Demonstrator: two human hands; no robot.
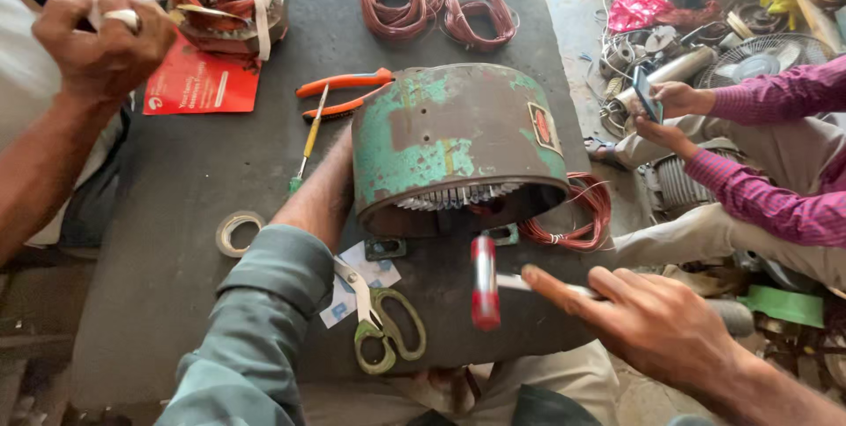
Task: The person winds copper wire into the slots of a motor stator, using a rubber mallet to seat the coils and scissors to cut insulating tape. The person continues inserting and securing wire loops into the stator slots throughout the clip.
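The right hand (656, 320) grips a small hammer (484, 282). The left hand hides behind the heavy, hard motor shell (458, 140); hold its rim.

Bright daylight, soft shadows, edges bowed

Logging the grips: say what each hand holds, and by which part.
Right hand grips a small hammer by its handle end, red head toward the motor housing. Left hand is hidden behind the housing; whether it holds anything cannot be told.
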